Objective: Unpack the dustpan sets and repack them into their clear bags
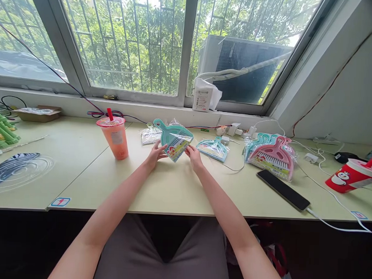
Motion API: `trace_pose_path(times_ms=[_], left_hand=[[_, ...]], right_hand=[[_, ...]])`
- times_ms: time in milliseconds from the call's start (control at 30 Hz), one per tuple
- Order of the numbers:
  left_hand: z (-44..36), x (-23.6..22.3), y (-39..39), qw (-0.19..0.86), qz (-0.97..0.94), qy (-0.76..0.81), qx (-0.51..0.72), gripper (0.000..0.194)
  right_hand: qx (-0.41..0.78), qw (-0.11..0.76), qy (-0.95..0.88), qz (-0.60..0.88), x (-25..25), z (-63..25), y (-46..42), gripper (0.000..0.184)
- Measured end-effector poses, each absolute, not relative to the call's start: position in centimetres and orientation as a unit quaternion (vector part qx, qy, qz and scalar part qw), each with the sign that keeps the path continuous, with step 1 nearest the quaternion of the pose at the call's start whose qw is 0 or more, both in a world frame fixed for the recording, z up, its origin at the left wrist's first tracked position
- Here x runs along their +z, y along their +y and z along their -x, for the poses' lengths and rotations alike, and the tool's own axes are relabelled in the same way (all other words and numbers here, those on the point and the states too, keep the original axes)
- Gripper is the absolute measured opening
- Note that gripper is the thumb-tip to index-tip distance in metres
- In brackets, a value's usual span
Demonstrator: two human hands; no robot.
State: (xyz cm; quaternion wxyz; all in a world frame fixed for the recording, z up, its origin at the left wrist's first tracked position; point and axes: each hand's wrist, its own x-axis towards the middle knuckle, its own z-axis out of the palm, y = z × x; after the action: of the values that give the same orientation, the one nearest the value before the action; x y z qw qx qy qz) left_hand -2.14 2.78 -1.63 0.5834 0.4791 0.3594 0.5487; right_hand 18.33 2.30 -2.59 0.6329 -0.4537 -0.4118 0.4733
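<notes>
Between my two hands, a green dustpan and brush set [175, 141] in a clear bag is held up, tilted, above the table. My left hand [156, 154] pinches its lower left side; my right hand [194, 156] grips the lower right edge. The bag carries a yellow-green printed label. Just behind and to the right lies another bagged green dustpan set [213, 148]. A white bagged item [150, 135] rests behind my left hand. Farther right, several bagged sets are stacked, a pink dustpan set [275, 157] in front of green ones.
An orange drink cup [114, 138] with a red straw stands left of my hands. On the right are a black phone [283, 190] on a charging cable and a red cup [352, 176]. Chargers [235, 129] and cables run along the back. A small white box [202, 98] stands on the window sill.
</notes>
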Motion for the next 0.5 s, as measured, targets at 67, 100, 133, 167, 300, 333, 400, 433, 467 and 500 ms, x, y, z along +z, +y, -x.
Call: trace_pose_path(times_ms=[67, 100, 133, 167, 300, 333, 400, 433, 467, 500], left_hand=[[2.1, -1.5, 2.6, 0.595, -0.491, 0.339, 0.539, 0.072], [2.1, -1.5, 2.5, 0.6, -0.495, 0.33, 0.535, 0.07], [2.1, -1.4, 2.4, 0.605, -0.498, 0.323, 0.531, 0.069], [2.0, -1.4, 2.3, 0.609, -0.501, 0.318, 0.527, 0.067], [2.0, -1.5, 2.6, 0.598, -0.496, 0.335, 0.533, 0.066], [2.0, -1.7, 2.7, 0.588, -0.491, 0.35, 0.54, 0.066], [2.1, -1.9, 3.2, 0.566, -0.469, 0.388, 0.556, 0.066], [2.2, -2.1, 3.4, 0.557, -0.458, 0.405, 0.563, 0.065], [2.2, -2.2, 3.5, 0.551, -0.449, 0.415, 0.569, 0.064], [2.3, -2.3, 3.7, 0.548, -0.444, 0.418, 0.573, 0.063]], right_hand=[[0.495, 0.656, -0.369, 0.433, -2.8, -18.2, 2.3, 0.018], [0.502, 0.66, -0.352, 0.434, -2.8, -18.2, 2.3, 0.018], [0.506, 0.661, -0.343, 0.436, -2.8, -18.2, 2.2, 0.018], [0.509, 0.658, -0.343, 0.436, -2.8, -18.3, 2.2, 0.018], [0.506, 0.658, -0.364, 0.423, -2.4, -18.1, 1.9, 0.017], [0.504, 0.665, -0.353, 0.423, -2.3, -18.0, 1.8, 0.018], [0.503, 0.68, -0.319, 0.428, -2.2, -17.8, 1.7, 0.022], [0.505, 0.685, -0.304, 0.428, -2.2, -17.7, 1.6, 0.026], [0.509, 0.689, -0.295, 0.424, -2.2, -17.7, 1.6, 0.029], [0.514, 0.691, -0.292, 0.417, -2.2, -17.7, 1.5, 0.031]])
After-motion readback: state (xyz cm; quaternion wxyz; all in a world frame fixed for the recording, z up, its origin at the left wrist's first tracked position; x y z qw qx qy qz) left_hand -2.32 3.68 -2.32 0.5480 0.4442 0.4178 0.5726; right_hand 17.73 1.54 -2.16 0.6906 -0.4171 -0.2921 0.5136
